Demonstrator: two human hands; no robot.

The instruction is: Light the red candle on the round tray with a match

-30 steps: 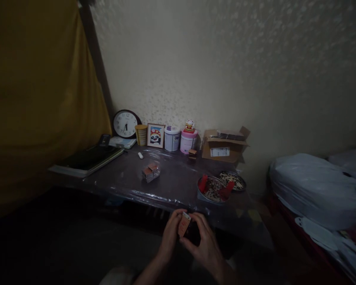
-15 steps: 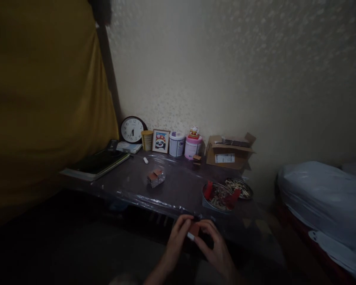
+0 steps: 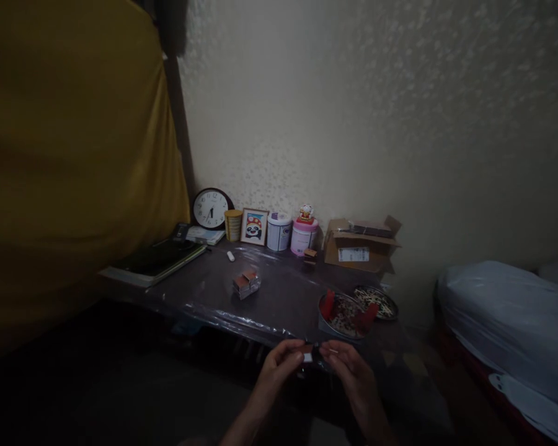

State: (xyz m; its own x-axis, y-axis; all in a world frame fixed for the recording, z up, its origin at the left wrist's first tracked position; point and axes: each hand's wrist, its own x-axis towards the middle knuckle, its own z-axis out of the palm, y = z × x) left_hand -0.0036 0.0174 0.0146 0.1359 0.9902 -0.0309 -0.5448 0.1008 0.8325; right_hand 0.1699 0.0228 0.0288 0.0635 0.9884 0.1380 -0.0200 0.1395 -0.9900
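At the table's near edge, my left hand [image 3: 281, 362] pinches a small matchbox [image 3: 307, 355] with a brown top and a white end. My right hand [image 3: 346, 362] is just right of it, thumb and fingers closed on a thin pale stick [image 3: 333, 351] that looks like a matchstick. Dim light hides the exact grip. Beyond my right hand stands a round tin [image 3: 341, 316] with small sticks and red pieces in it. A round lid [image 3: 376, 301] behind it carries many pale matchsticks. Left of centre lies a plastic-wrapped stack of matchboxes [image 3: 246, 284].
Along the wall stand a clock [image 3: 211, 209], a yellow cup [image 3: 233, 225], a panda picture [image 3: 254, 227], a white tub [image 3: 279, 231], a pink tub [image 3: 304, 236] with a figurine and a cardboard box [image 3: 360, 244]. A dark flat book [image 3: 158, 263] lies left on the plastic-covered table [image 3: 204, 291].
My right hand has come off the matchbox and moved a little right, now with a thin stick in its fingers. My left hand keeps the matchbox, turned flatter. The view has shifted slightly.
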